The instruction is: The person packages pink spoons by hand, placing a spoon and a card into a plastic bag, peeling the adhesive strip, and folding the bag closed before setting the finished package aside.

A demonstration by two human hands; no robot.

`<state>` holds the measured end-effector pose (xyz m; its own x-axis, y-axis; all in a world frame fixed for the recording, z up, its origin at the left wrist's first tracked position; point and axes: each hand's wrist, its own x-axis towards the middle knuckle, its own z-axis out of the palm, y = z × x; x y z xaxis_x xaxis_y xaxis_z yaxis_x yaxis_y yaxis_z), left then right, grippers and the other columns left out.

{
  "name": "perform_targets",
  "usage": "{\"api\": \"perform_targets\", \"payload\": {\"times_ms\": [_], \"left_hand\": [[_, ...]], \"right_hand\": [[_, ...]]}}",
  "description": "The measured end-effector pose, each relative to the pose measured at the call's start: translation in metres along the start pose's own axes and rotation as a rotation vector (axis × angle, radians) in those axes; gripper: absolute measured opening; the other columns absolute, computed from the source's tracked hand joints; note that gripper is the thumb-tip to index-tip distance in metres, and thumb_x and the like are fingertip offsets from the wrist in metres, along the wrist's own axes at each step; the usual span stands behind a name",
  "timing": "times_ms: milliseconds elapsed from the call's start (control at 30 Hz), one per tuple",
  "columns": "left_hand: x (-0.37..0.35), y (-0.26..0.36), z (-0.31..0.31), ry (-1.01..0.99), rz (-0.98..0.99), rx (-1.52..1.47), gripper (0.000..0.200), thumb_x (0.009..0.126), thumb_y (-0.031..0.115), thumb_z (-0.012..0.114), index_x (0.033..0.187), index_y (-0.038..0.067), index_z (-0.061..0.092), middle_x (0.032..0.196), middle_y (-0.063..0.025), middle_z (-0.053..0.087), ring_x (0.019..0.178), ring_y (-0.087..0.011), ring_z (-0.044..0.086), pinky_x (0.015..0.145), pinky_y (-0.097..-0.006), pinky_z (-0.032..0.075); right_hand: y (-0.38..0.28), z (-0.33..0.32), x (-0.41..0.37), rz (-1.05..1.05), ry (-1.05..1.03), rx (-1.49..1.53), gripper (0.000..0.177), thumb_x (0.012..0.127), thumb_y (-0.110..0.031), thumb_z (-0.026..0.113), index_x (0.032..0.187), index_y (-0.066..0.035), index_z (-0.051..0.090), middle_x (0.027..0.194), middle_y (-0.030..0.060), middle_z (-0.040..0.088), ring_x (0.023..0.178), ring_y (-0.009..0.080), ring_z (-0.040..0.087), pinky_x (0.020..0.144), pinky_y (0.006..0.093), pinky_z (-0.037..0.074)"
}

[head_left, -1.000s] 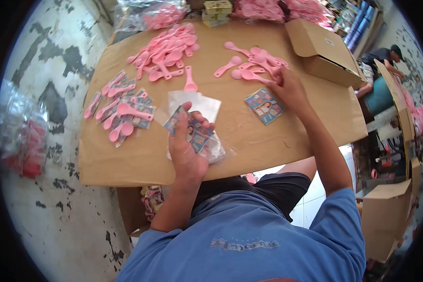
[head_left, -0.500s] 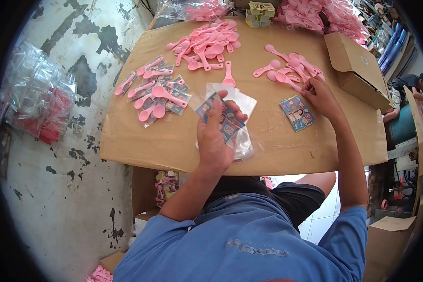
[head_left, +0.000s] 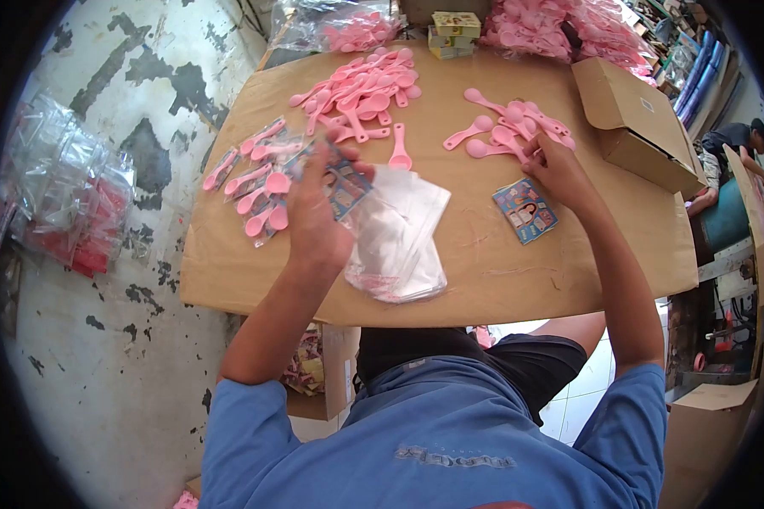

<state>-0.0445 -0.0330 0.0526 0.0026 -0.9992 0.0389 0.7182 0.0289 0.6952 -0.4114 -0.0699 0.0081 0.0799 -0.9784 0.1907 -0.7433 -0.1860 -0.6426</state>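
Note:
My left hand [head_left: 321, 216] is closed around a blue printed card [head_left: 345, 188], which seems to be in a clear plastic bag. Beside and partly under it lies a stack of clear plastic bags [head_left: 403, 246]. Left of that hand are several bagged pink spoons with cards [head_left: 250, 182], some hidden by the fingers. My right hand [head_left: 562, 174] pinches the handle end of a pink spoon [head_left: 502, 137] at a small group of loose spoons [head_left: 530, 119]. Below its fingers rests a small stack of blue cards [head_left: 525, 210].
A big heap of pink spoons [head_left: 369, 89] lies at the back, with one spoon [head_left: 400, 151] apart from it. A cardboard box [head_left: 645, 127] stands at the right edge, small yellow boxes [head_left: 454, 36] at the back. Another person [head_left: 726, 148] is at far right.
My left hand has moved left with the card, toward the bagged spoons, uncovering more of the bag stack. My right hand stays at the loose spoons. The view has shifted slightly.

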Motion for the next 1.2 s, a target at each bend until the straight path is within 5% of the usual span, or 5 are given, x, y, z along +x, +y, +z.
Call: {"api": "perform_targets", "payload": {"times_ms": [400,700,833,1033,1200], "left_hand": [[-0.035,-0.018,0.001,0.034,0.070,-0.250,0.030,0.106,0.024,0.060,0.129,0.005,0.059,0.097,-0.0054,0.066,0.086,-0.0152,0.065,0.090,-0.0359,0.056],[-0.044,-0.036,0.009,0.064,0.133,-0.242,0.030,0.106,0.027,0.061,0.128,0.007,0.059,0.095,-0.0052,0.065,0.087,-0.0150,0.064,0.089,-0.0348,0.055],[-0.051,-0.046,0.013,0.075,0.099,-0.230,0.030,0.106,0.027,0.060,0.127,0.007,0.059,0.095,-0.0051,0.065,0.086,-0.0150,0.063,0.088,-0.0346,0.055],[-0.050,-0.050,0.000,0.037,0.085,-0.314,0.029,0.105,0.027,0.062,0.127,0.007,0.059,0.095,-0.0051,0.064,0.084,-0.0144,0.061,0.088,-0.0352,0.055],[-0.048,-0.046,-0.002,0.016,0.133,-0.281,0.029,0.103,0.023,0.064,0.127,0.006,0.061,0.099,-0.0070,0.066,0.089,-0.0173,0.062,0.090,-0.0354,0.057]], "right_hand": [[0.006,-0.004,0.002,-0.011,-0.060,-0.090,0.015,0.091,-0.009,0.073,0.093,0.001,0.063,0.094,0.0176,0.067,0.090,0.0300,0.065,0.078,0.0421,0.051],[0.009,0.006,0.002,-0.079,-0.074,-0.288,0.035,0.090,-0.010,0.071,0.124,-0.008,0.062,0.122,0.0244,0.057,0.114,0.0405,0.060,0.095,0.0499,0.049],[0.016,0.003,0.008,-0.023,-0.164,-0.251,0.025,0.093,-0.008,0.066,0.118,-0.008,0.062,0.135,0.0225,0.051,0.112,0.0389,0.059,0.099,0.0488,0.047],[0.014,0.006,-0.001,-0.102,-0.020,-0.181,0.017,0.089,-0.005,0.066,0.106,-0.005,0.063,0.111,0.0198,0.065,0.106,0.0355,0.062,0.090,0.0469,0.049],[-0.014,0.000,-0.043,-0.155,0.215,-0.031,0.015,0.089,-0.007,0.068,0.104,-0.003,0.065,0.089,0.0137,0.069,0.080,0.0286,0.066,0.072,0.0406,0.052]]}}
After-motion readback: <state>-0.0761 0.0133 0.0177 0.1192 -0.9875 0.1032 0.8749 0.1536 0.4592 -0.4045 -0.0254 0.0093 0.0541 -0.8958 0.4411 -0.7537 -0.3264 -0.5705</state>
